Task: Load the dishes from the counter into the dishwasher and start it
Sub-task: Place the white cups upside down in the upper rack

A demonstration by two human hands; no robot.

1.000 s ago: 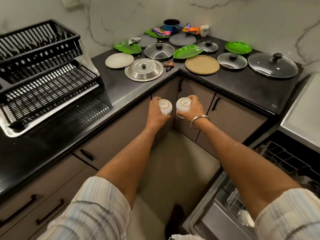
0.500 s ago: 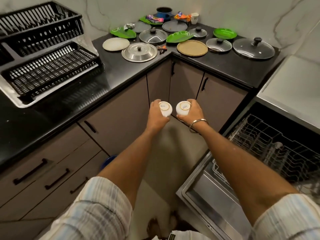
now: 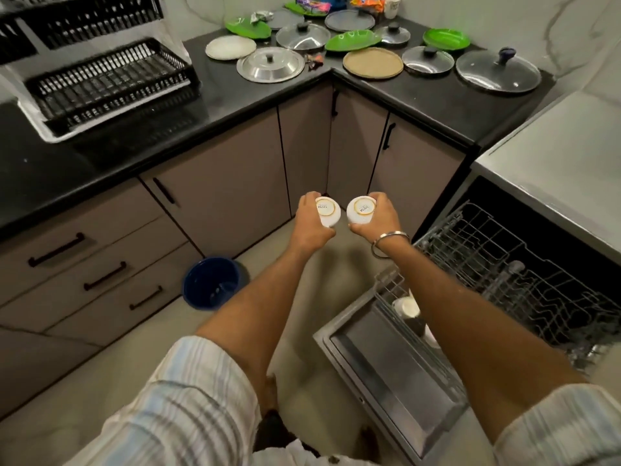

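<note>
A black L-shaped counter [image 3: 215, 105] runs round a kitchen corner, above grey-brown cupboards and three drawers. On its far part lie the dishes, counted as far as they show: five glass lids, the largest [image 3: 498, 71] at the right end; one steel lid [image 3: 271, 64]; one white plate [image 3: 230, 47]; one tan plate [image 3: 373, 63]; one flat grey plate [image 3: 349, 20]; and four green plates, the nearest a leaf-shaped one [image 3: 353, 40]. A white cup [image 3: 392, 6] stands at the back beside some bright wrappers. A black two-tier dish rack [image 3: 107, 79] sits on the counter to the left.

At lower right the dishwasher [image 3: 396, 368] stands open, its door down and its wire rack [image 3: 524, 274] pulled out; one white cup [image 3: 406, 307] shows in the rack's near corner. One dark blue bucket [image 3: 212, 283] stands on the floor by the drawers.

Two small white cups are held bottom-up over the floor, side by side without touching. The left hand [image 3: 311, 220] grips the left cup [image 3: 327, 211]; the right hand [image 3: 376, 216], with a metal bangle [image 3: 389, 242] at the wrist, grips the right cup [image 3: 361, 210].
</note>
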